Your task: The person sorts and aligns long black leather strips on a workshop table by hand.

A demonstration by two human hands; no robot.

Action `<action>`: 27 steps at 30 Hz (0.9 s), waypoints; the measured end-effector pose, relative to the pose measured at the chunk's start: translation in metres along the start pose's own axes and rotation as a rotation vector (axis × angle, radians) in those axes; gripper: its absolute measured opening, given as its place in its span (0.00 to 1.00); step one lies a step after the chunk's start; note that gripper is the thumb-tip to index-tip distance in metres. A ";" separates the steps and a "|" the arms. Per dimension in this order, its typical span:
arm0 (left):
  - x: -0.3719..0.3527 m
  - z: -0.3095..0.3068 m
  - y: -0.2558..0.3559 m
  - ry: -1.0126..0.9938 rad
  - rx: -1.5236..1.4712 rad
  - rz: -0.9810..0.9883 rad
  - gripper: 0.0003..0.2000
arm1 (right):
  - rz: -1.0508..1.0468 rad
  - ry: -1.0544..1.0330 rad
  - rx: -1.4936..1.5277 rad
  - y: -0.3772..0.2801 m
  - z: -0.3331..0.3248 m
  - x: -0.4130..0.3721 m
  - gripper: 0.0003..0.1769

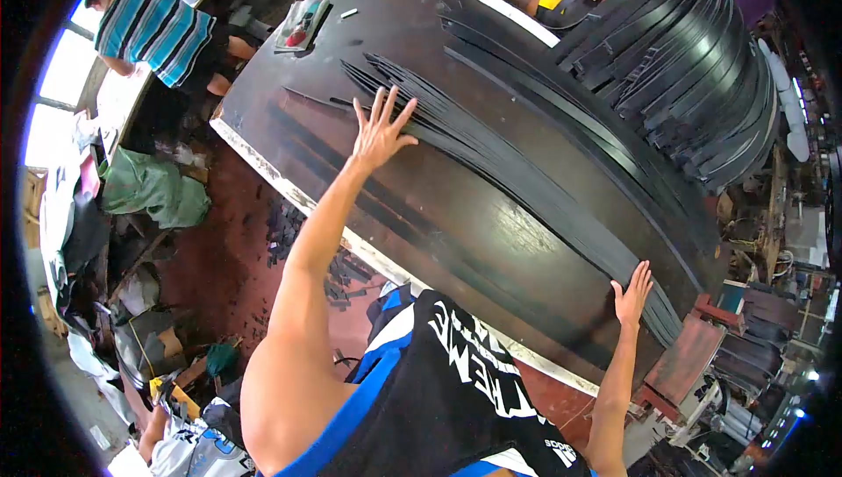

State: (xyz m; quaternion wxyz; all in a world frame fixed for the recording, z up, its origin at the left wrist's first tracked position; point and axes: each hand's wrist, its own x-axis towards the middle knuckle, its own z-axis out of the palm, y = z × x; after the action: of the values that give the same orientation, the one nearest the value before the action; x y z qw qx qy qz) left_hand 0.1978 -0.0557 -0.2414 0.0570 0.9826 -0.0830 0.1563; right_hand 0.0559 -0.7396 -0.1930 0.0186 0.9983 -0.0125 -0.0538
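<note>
A long bundle of thin black strips (517, 174) runs slantwise across the dark tabletop (491, 223). Near the bundle's far-left end, where the strips fan apart, my left hand (381, 137) lies with its fingers spread, touching the strips' edge. My right hand (631, 296) rests against the other end of the same bundle, fingers stretched out and thumb apart. Neither hand is closed around anything. Beyond the bundle lies a second group of black strips (561, 113), wider ones among them.
A large pile of bent black strips (675, 65) is at the back right. A clear packet with a red item (301, 28) and a white piece (350, 13) lie at the far left. Black scraps litter the floor (219, 249). A person in a striped shirt (158, 25) works at another table.
</note>
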 end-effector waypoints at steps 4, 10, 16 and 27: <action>0.031 0.012 -0.030 -0.056 -0.173 0.179 0.42 | 0.050 -0.078 -0.033 0.005 0.007 0.003 0.55; 0.034 0.007 -0.034 -0.087 -0.193 0.251 0.39 | 0.160 -0.123 0.002 -0.043 -0.005 0.005 0.55; 0.031 0.009 -0.032 -0.021 -0.258 0.307 0.37 | 0.045 0.077 0.201 -0.146 -0.026 -0.017 0.52; 0.025 -0.044 0.037 -0.044 -0.188 0.409 0.32 | 0.715 0.368 0.337 -0.159 0.015 -0.293 0.24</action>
State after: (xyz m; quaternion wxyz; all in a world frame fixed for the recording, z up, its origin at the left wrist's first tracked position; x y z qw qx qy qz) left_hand 0.2018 -0.0894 -0.1883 0.1135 0.9389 -0.2957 0.1346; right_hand -0.2331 -0.5739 -0.1825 -0.1250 0.9132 -0.3626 0.1379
